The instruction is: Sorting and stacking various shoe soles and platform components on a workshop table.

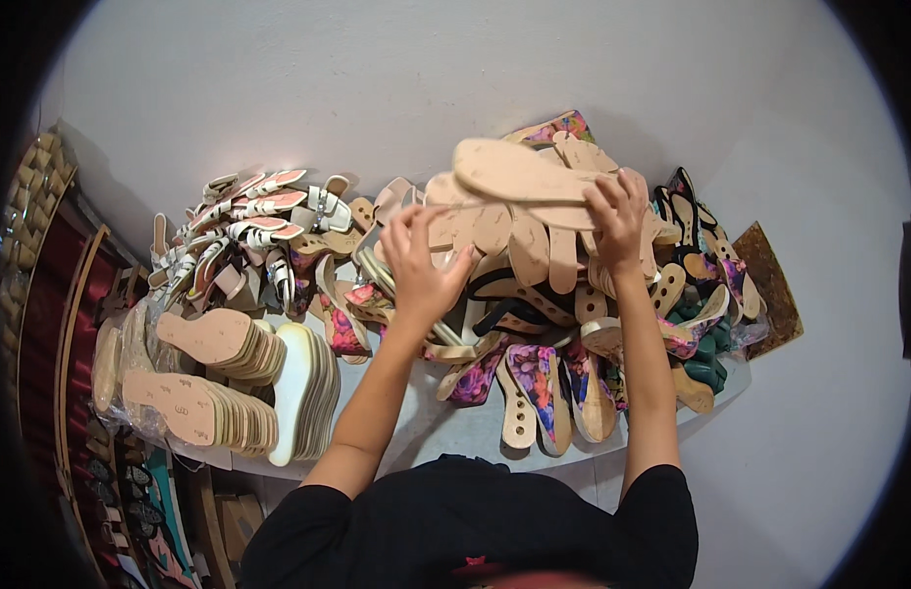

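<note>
My right hand [620, 218] grips a tan insole [519, 173] by its narrower end, raised over the heap. A second insole shows just beneath it, near my fingers; whether I hold that one too, I cannot tell. Thumb and fingers apart, my left hand [426, 263] is beside the loose tan insoles [492, 230] in the middle of the heap. Its fingertips come close to their edges, and I see nothing held in it. Below both hands lie wedge soles with floral fabric sides [536, 388] and black-strapped sandals [529, 304].
White strapped sandals [269, 206] are piled at the back left. Stacks of tan insoles [181, 404] and white-topped soles [296, 383] stand at the front left of the table [436, 422]. Dark green soles [708, 363] and a brown board [769, 294] are at the right. A wall rises behind.
</note>
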{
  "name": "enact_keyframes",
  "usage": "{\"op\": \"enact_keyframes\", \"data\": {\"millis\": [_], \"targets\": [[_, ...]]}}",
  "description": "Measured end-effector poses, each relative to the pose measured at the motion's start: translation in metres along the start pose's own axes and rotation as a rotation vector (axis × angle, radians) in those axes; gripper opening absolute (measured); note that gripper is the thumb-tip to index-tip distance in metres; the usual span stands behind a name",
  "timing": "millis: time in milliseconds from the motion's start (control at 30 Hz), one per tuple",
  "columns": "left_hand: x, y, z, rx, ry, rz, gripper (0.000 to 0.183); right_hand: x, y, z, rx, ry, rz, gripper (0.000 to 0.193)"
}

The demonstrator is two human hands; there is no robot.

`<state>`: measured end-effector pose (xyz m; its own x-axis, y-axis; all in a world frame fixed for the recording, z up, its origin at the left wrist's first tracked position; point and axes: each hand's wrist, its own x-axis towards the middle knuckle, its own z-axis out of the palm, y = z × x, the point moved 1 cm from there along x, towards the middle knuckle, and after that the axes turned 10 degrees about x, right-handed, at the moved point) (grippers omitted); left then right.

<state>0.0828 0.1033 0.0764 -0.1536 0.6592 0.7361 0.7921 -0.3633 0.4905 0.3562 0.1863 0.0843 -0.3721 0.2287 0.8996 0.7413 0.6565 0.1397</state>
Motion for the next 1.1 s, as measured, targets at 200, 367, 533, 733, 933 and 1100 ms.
{"op": "enact_keyframes", "data": {"millis": [200,367,533,733,933,1100], "targets": [[0.007,-0.036,-0.045,0.197,-0.433,-0.137,0.074,0.000,-0.045,0.005,0.221,0.020,-0.204,0.024],[-0.014,-0.050,-0.060,0.094,-0.464,-0.191,0.060,-0.002,-0.057,0.012,0.336,-0.003,-0.175,0.024],[-0.039,-0.058,-0.068,0.092,-0.331,-0.255,0.050,-0.005,-0.070,0.014,0.261,-0.261,-0.091,0.017],[-0.067,-0.079,-0.077,-0.023,-0.115,-0.483,0.050,-0.002,-0.084,0.002,0.191,-0.201,0.261,0.041],[-0.107,-0.095,-0.054,-0.763,-0.139,-0.737,0.021,-0.036,-0.147,0.016,0.722,-0.246,0.876,0.048],[-0.113,-0.066,-0.054,-1.152,-0.443,-0.795,0.039,-0.032,-0.245,0.020,0.781,-0.274,0.715,0.051]]}}
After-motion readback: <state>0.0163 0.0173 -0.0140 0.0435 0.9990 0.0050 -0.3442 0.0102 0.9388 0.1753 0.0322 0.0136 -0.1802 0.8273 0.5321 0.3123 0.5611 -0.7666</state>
